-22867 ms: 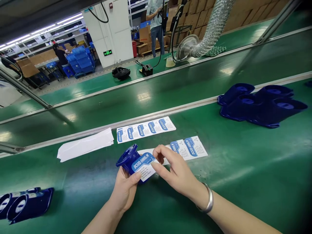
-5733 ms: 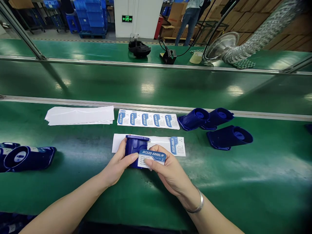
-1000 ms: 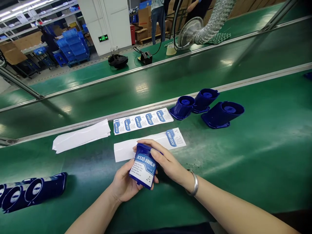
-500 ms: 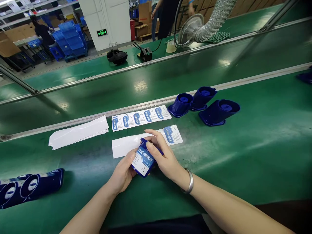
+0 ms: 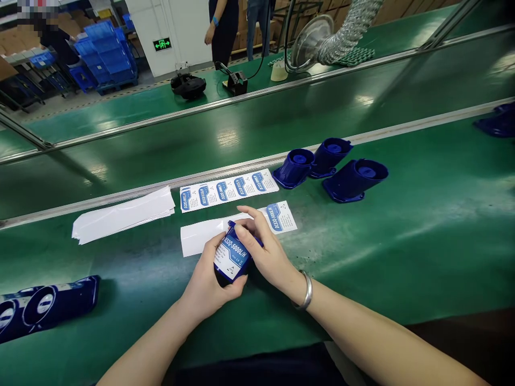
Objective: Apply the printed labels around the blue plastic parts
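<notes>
A dark blue plastic housing (image 5: 229, 276) is held between both hands, its face covered by a blue and white label (image 5: 234, 253) reading 5000L/H. My left hand (image 5: 207, 281) wraps its left side and lower end, the thumb along the bottom. My right hand (image 5: 267, 252) grips the upper right side, thumb near the top edge; some of its fingers are hidden behind the part. Just beyond the hands lies a backing strip (image 5: 197, 239) with one label (image 5: 276, 217) on its right end. Farther back is a sheet of several labels (image 5: 229, 191).
White backing strips (image 5: 124, 215) lie stacked at left. Several blue housings (image 5: 356, 181) stand at the back right; more blue parts (image 5: 60, 304) lie front left. A metal rail (image 5: 225, 167) edges the green bench. Across it are a duct hood (image 5: 311, 43) and people (image 5: 225, 27).
My left hand has shifted its hold, the thumb now under the housing's lower end. The right hand keeps its grip. The view has shifted slightly, and a person in the background has moved left.
</notes>
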Demonstrator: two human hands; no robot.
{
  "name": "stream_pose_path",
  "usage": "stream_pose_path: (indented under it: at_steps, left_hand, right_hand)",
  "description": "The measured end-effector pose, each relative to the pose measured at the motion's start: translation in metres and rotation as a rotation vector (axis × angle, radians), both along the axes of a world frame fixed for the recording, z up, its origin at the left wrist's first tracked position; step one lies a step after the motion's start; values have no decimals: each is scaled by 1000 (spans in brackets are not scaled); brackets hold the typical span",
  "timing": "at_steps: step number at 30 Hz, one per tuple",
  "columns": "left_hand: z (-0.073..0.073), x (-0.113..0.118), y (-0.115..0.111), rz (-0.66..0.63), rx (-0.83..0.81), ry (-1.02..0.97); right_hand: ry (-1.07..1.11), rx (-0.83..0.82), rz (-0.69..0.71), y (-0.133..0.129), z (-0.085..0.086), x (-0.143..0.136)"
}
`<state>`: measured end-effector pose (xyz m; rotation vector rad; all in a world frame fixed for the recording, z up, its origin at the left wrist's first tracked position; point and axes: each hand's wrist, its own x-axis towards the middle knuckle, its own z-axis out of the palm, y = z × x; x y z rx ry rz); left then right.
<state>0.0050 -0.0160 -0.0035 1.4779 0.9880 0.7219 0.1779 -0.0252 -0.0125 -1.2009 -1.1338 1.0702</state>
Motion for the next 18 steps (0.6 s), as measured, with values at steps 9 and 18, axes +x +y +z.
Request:
stream_pose_path:
  at_steps: [9, 18]
  left_hand:
    - [9, 1, 9, 58, -576, -367]
    - [2, -1, 12, 201, -694, -515]
  right_hand:
    - [-103, 108, 84, -1, -3, 6]
    - [-281, 312, 235, -9, -7, 6]
